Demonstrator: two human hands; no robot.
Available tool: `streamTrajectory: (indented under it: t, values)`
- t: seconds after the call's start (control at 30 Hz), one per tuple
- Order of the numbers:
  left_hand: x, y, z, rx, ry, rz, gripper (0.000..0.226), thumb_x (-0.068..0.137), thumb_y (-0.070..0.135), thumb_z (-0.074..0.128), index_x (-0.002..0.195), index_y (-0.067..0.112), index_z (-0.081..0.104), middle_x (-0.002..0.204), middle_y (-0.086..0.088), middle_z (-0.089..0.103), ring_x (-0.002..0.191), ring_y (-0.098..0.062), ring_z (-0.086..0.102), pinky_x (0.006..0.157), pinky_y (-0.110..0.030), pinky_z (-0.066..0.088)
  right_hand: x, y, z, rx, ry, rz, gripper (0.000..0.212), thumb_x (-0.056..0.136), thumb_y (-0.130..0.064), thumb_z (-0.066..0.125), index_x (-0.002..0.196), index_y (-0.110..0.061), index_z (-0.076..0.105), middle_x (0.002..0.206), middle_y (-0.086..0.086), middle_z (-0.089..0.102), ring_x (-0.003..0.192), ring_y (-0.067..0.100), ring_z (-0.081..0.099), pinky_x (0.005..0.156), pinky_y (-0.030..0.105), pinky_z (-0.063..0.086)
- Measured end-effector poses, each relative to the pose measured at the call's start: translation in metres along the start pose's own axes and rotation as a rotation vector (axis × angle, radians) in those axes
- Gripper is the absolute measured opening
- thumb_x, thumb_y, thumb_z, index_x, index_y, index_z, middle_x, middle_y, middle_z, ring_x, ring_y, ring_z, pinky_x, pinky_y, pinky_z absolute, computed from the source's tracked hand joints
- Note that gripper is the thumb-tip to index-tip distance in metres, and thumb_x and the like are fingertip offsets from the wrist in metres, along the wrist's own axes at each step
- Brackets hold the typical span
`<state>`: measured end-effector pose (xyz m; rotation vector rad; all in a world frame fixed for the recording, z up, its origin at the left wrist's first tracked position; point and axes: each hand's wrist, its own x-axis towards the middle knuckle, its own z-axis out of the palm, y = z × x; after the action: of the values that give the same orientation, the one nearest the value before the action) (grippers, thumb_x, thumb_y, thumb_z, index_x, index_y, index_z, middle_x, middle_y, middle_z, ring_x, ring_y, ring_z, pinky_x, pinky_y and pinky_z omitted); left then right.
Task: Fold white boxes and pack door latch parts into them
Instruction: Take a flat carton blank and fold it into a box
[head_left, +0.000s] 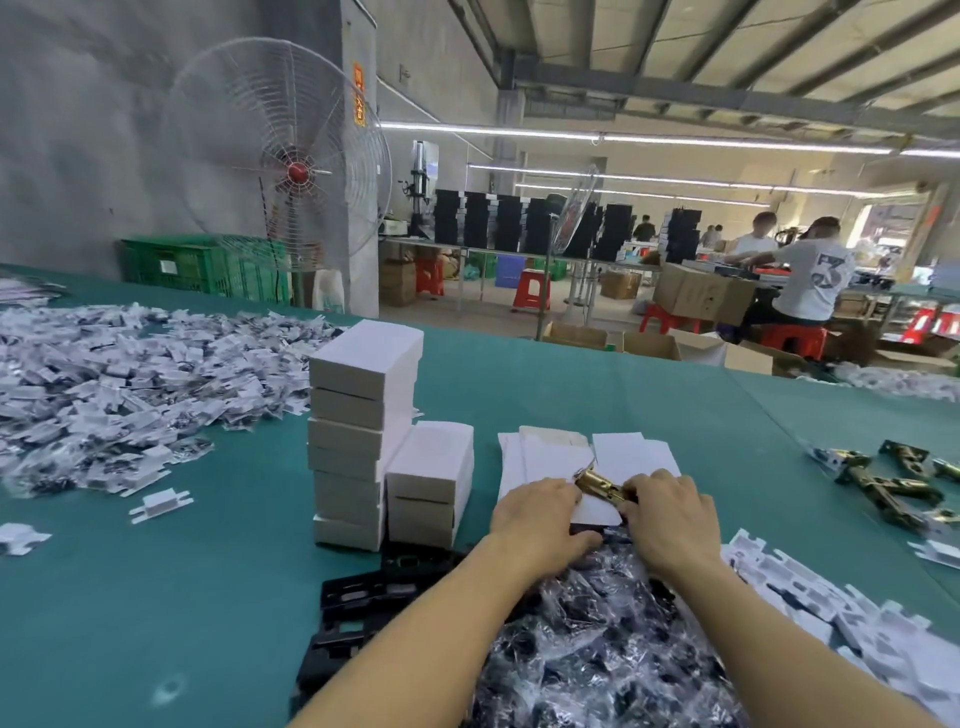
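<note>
Near the middle of the near edge of the green worktop (571, 395), the right hand (670, 519) has its fingers curled around a brass latch (602, 487). The latch lies tilted over the open end of a white box (597, 514). The left hand (540, 517) grips this box between fingers and thumb. Just behind the hands lie flat boxes (550, 454). To the left stand two stacks of folded boxes (363, 415), touching each other. More brass latches (883, 483) lie near the right edge.
</note>
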<state>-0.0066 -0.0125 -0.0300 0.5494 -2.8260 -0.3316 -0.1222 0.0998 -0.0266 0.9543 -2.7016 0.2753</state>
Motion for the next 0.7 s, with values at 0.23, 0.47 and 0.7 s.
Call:
streamTrajectory:
  t: [0.23,0.47,0.7]
  values:
    - [0.016,-0.008,0.001,0.173,-0.006,0.01,0.054,0.096,0.062,0.047,0.13,0.02,0.053,0.126,-0.006,0.06,0.114,-0.03,0.058,0.087,-0.042,0.047,0.013,0.009,0.004,0.215,-0.022,0.107,0.024,0.098,-0.012,0.044,0.116,-0.012,0.061,0.113,0.009,0.051,0.1,0.03,0.054,0.084,0.04,0.048]
    - [0.017,-0.016,-0.008,0.094,-0.03,0.05,0.04,0.102,0.054,0.044,0.128,0.027,0.058,0.121,-0.011,0.066,0.109,-0.034,0.06,0.084,-0.04,0.048,0.012,0.016,0.012,0.328,-0.043,0.171,0.024,0.101,-0.025,0.049,0.112,-0.013,0.066,0.109,0.011,0.056,0.087,0.031,0.056,0.076,0.037,0.046]
    - [0.005,-0.011,-0.008,0.077,0.142,-0.009,0.036,0.091,-0.011,0.037,0.123,0.006,0.039,0.097,-0.022,0.062,0.07,-0.034,0.042,0.06,-0.042,0.033,0.017,0.017,0.013,0.407,-0.008,0.213,0.024,0.102,-0.027,0.048,0.114,-0.014,0.065,0.103,0.011,0.056,0.083,0.031,0.058,0.075,0.039,0.048]
